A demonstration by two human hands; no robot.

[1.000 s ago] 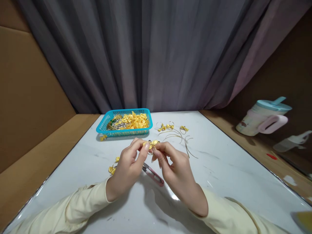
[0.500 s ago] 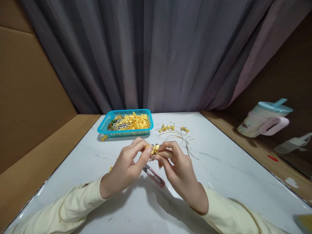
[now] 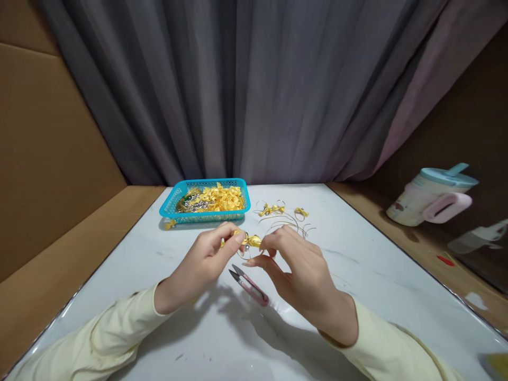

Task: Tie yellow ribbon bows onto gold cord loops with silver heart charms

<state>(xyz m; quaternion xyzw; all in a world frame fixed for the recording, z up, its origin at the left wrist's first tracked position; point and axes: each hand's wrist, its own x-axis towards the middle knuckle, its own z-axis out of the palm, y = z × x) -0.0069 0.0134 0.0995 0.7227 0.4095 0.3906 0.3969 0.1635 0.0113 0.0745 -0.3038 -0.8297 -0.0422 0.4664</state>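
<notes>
Yellow bow [image 3: 253, 241] near small scissors [image 3: 243, 281]
Left hand [image 3: 203, 257] pinches one end; right hand's [image 3: 305, 269] grip is unclear.

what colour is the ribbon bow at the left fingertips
Yellow; the head view, the only one, shows the ribbon bow.

grey curtain [image 3: 254, 90], lidded mug [image 3: 408, 203]

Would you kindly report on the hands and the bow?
Left hand pinching yellow bow. Right hand at its other end, grip unclear. Snips lying between hands.
</notes>
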